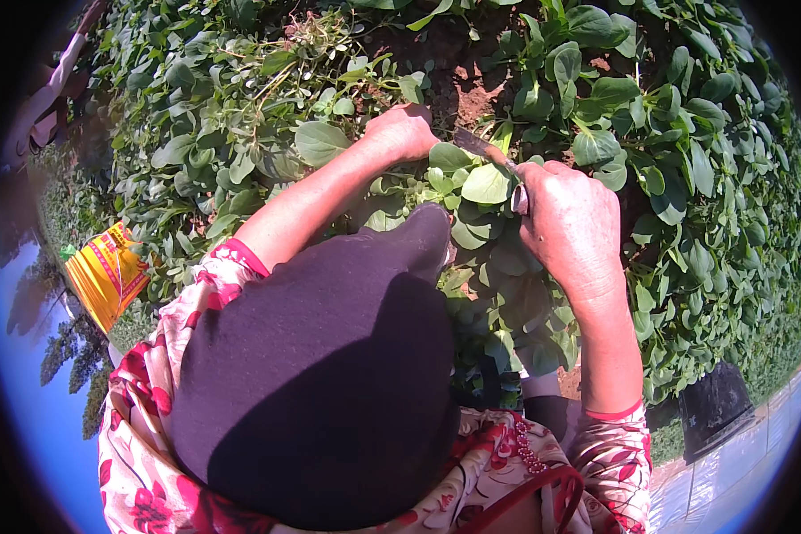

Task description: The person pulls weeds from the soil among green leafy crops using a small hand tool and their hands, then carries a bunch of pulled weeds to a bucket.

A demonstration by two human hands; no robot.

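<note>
Low, broad-leafed green plants [485, 184] grow densely around both my hands. My left hand [402, 133] reaches in among them, its fingers curled down; the fingertips are hidden, so what they grip cannot be made out. Just to its right, my right hand [571, 218] is closed around the handle of a small knife [488, 151]. The blade is flat and looks rusty, and its tip points left toward my left hand over reddish soil [472, 96]. Blade and left hand appear a small distance apart.
Dark cloth [329, 365] fills the lower middle and hides the ground beneath. Looser, thin-stemmed greenery [298, 67] lies at the upper left. A yellow and orange bag [109, 274] stands at the far left. A black object [715, 408] and pale sheeting [730, 481] are at the lower right.
</note>
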